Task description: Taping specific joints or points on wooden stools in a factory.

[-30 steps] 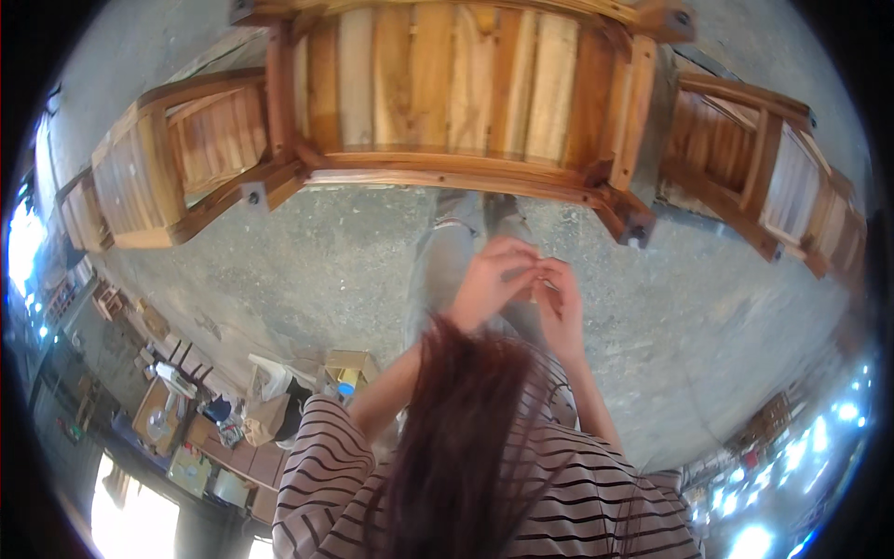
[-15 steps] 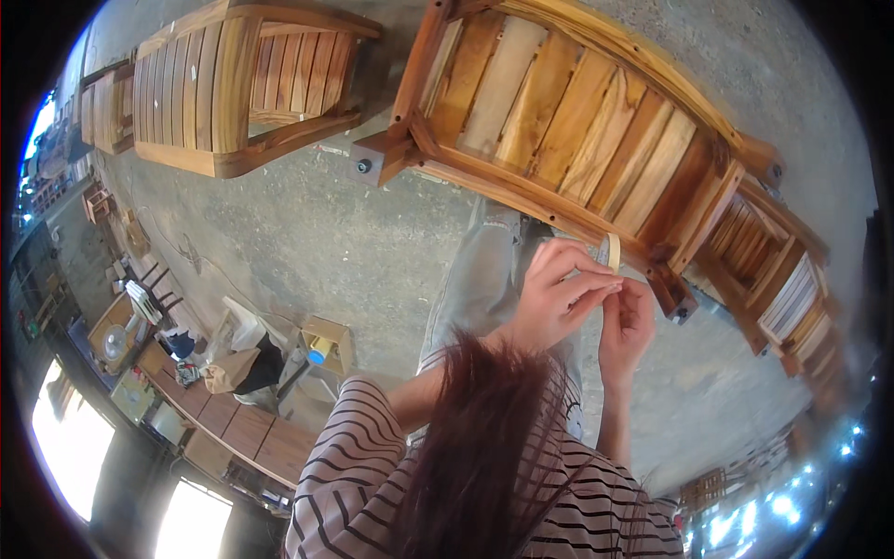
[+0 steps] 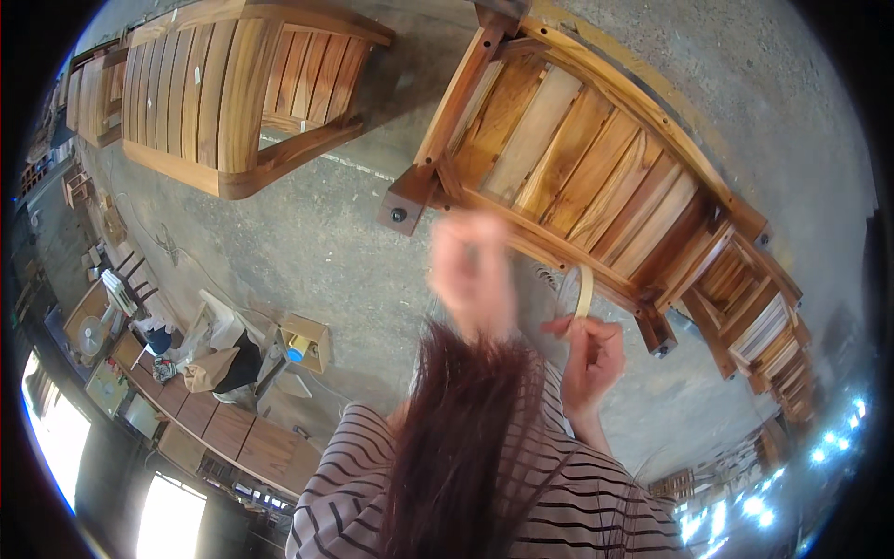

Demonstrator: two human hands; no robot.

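In my right hand [image 3: 596,361] is a pale yellow roll of tape [image 3: 585,291], gripped at its lower edge with the fingers curled. The roll stands up beside the near edge of an upturned slatted wooden chair [image 3: 582,177]. My left hand [image 3: 470,270] is raised to the left of the roll, apart from it, close to the chair's near rail. Motion smears its fingers, so I cannot make out whether it holds anything. A dark corner leg [image 3: 407,200] of the chair is just beyond it. Long hair hides much of my left forearm.
Another slatted wooden chair [image 3: 200,93] stands at the far left. More wooden furniture [image 3: 745,289] lines the right side. On the left are a long wooden bench [image 3: 228,433] with cloths on it, an open cardboard box [image 3: 305,342] and a fan [image 3: 91,335].
My hands were together at the tape roll; now the left has pulled away to the left. The right hand, still on the roll, sits slightly lower and further left. The whole view has shifted.
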